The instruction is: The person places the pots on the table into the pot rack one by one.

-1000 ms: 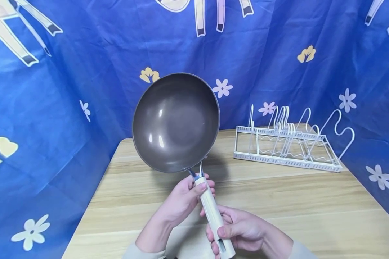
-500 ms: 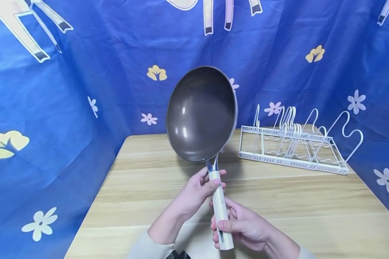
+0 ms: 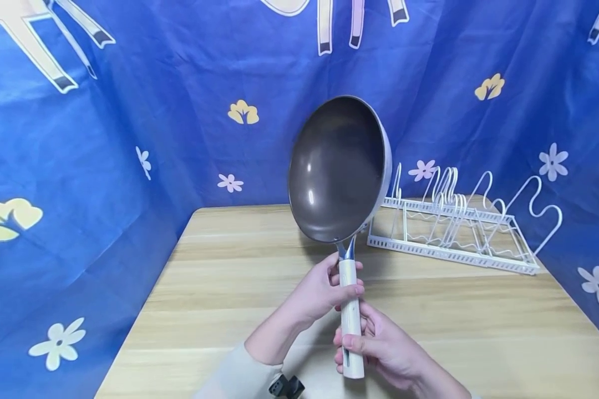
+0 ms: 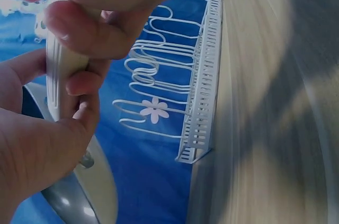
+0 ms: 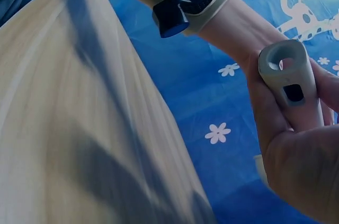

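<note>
The pan (image 3: pixel 336 172) is dark grey-brown inside, handle (image 3: pixel 350 315) cream, rack (image 3: pixel 449 254) white.

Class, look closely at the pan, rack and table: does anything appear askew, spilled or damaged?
Only the rack looks slightly odd: its wire dividers are unevenly spaced, several bunched near the middle. I see no damage on the pan and no spill on the table.

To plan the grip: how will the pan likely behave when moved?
The pan is probably front-heavy: its wide bowl extends beyond a slim handle. Likely stiff: nothing in it sags. The glossy bowl may be slippery.
</note>
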Demonstrator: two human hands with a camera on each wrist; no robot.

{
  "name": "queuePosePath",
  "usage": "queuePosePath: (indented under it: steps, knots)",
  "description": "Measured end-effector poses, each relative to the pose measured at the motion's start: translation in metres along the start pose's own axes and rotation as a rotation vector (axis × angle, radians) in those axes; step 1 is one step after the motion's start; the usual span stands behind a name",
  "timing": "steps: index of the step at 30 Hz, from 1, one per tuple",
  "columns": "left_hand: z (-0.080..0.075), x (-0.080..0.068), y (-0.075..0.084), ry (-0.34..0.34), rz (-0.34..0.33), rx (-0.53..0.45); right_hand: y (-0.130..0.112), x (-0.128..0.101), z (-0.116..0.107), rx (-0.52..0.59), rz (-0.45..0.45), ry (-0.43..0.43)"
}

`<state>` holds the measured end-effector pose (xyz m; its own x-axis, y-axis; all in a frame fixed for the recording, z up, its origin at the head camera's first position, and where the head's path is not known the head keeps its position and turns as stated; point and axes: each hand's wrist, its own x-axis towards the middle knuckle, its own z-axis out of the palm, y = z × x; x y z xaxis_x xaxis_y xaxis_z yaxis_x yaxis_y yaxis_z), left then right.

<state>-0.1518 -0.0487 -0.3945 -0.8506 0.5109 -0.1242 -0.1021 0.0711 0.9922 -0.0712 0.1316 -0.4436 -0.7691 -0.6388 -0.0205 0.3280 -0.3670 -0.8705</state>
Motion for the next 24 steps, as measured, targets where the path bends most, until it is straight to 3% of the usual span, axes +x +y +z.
queuePosePath:
  steps: [11,19,24]
  knots:
    - [0.007,0.015,-0.007,-0.057,0.025,-0.142,0.006,0.001,-0.005,-0.168,-0.070,0.122]
    - [0.012,0.020,-0.002,-0.134,0.050,-0.133,0.013,0.001,-0.002,-0.231,-0.122,0.234]
    - [0.012,0.028,0.004,-0.188,0.066,-0.107,0.013,0.004,-0.001,-0.329,-0.140,0.335]
